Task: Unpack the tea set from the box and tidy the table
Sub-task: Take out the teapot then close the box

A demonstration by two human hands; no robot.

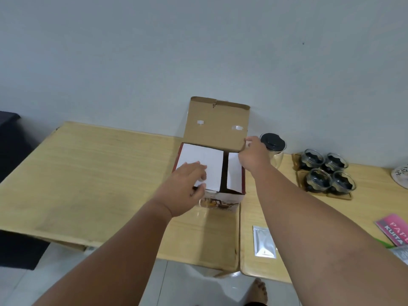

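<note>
the box [223, 196] stands on the wooden table [92, 173], its brown lid flap [217, 122] raised toward the wall. the left hand [187, 191] lies on the white inner flap [199, 161], fingers [202, 171] loosely spread over it and the thumb curled at the flap's near edge. the right hand [254, 155] pinches the lid flap's lower right corner between thumb and fingers. just beyond the right fingers stands a glass teapot [273, 146] with a black lid. further right of them, four glass cups [326, 171] sit together on a tray. nearer the body than the right hand lies a silver sachet [263, 241].
</note>
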